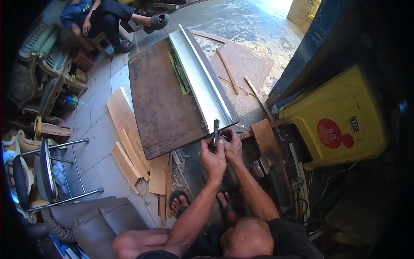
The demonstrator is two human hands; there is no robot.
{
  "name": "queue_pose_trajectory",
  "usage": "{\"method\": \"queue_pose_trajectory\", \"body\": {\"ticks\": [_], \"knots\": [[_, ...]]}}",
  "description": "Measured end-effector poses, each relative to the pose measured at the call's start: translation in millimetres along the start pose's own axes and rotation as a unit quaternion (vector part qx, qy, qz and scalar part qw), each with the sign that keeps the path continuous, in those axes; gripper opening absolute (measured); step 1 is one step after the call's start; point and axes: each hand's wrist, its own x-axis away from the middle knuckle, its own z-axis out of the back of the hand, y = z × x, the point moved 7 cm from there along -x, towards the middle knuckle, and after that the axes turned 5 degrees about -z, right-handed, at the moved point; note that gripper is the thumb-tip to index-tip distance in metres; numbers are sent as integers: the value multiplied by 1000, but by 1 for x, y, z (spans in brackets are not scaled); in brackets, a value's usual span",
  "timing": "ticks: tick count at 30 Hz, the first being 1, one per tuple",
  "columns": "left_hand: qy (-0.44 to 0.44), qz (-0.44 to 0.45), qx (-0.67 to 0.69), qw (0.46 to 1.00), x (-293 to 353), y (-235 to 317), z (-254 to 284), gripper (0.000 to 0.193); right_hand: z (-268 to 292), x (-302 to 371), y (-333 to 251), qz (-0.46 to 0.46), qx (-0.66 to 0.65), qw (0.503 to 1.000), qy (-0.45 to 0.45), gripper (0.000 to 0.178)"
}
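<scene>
My left hand (pixel 213 163) is closed around a slim black pen-shaped tool (pixel 216 129), which stands up past the thumb; its exact kind is hard to make out. Beside it, my right hand (pixel 233 149) has its fingers pinched together; whatever is between them is too small to name. Both hands are at the near end of a long white U-shaped channel (pixel 200 82), just off the table edge. The channel lies lengthwise on a dark brown tabletop (pixel 155 103), its open side up. Along its left side rests a green-edged long tool (pixel 179 73), partly hidden.
Wood offcuts (pixel 129 157) lie on the tiles left of the table. A yellow plastic stool (pixel 345 116) stands on the right near a metal vise (pixel 261 167). A metal-legged chair (pixel 45 172) is at left. Another person (pixel 99 21) sits at the far left.
</scene>
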Motion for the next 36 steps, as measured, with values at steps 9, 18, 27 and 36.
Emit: {"method": "queue_pose_trajectory", "body": {"ticks": [9, 18, 27, 36], "knots": [[37, -24, -49, 998, -4, 12, -8, 27, -1, -17, -8, 153, 27, 988, 21, 33], [25, 22, 100, 994, -3, -3, -11, 31, -4, -19, -11, 157, 15, 987, -15, 34], [-38, -1, 95, 995, 4, -10, -22, 39, -10, -25, 14, 67, -97, 989, -87, 41], [-55, -11, 178, 982, -4, -17, -12, 38, -13, -16, -26, 224, -49, 972, -48, 44]]}}
